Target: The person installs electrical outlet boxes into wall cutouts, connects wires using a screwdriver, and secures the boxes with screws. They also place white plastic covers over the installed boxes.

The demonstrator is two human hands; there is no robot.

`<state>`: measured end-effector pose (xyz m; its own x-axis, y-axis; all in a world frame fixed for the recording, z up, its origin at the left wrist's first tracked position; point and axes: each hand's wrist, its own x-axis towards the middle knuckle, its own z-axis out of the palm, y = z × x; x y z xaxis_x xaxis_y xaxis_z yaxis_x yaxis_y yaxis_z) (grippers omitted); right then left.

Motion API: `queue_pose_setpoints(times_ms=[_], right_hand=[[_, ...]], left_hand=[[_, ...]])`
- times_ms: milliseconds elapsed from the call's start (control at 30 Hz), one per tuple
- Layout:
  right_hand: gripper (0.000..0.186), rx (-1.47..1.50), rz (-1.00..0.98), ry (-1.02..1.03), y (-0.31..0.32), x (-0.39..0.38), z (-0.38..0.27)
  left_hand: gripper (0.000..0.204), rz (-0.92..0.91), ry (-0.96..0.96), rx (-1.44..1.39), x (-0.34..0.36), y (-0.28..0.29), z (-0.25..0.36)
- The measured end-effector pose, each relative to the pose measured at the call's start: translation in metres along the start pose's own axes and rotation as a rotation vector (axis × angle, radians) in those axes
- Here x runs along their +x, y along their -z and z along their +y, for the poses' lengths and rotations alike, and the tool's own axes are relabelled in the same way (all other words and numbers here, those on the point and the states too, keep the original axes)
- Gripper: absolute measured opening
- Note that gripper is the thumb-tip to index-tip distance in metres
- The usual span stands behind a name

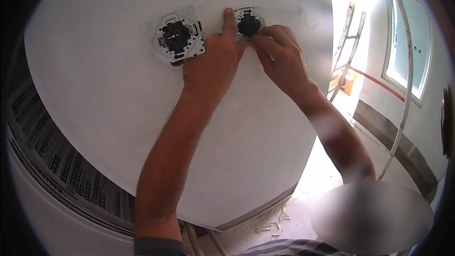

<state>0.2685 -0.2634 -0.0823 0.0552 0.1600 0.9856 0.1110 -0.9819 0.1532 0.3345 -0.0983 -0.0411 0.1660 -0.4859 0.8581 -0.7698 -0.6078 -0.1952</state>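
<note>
Pressing against the white wall (118,90), the left hand (215,59) has its index finger (229,19) extended straight along the left edge of the right switch insert (249,22), with the other fingers curled loosely; it grips nothing. The right hand (279,54) is partly closed, its fingertips (258,41) pinching the lower right edge of the same insert. This insert sits in the wall at the far centre, its metal frame partly covered by both hands. A second switch insert (177,35), with a square metal frame and dark centre, is mounted just to its left, untouched. At far right, a ladder (345,42) leans near a window (407,42).
</note>
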Motion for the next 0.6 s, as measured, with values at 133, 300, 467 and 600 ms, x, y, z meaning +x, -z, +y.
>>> queue_pose_setpoints(times_ms=[133,300,467,600], right_hand=[[0.014,-0.02,-0.046,0.033,0.008,0.002,0.007],[0.01,0.096,-0.049,-0.003,0.012,0.011,0.006],[0.007,0.086,-0.07,-0.002,0.014,0.012,0.001],[0.008,0.069,-0.073,-0.026,0.014,0.012,-0.001]], left_hand=[[0.073,0.033,-0.044,0.031,0.0,-0.003,-0.001],[0.073,0.057,-0.047,0.037,-0.001,-0.004,-0.001],[0.072,0.109,-0.085,0.105,-0.006,-0.007,-0.003],[0.072,0.154,-0.106,0.129,-0.008,-0.009,-0.002]])
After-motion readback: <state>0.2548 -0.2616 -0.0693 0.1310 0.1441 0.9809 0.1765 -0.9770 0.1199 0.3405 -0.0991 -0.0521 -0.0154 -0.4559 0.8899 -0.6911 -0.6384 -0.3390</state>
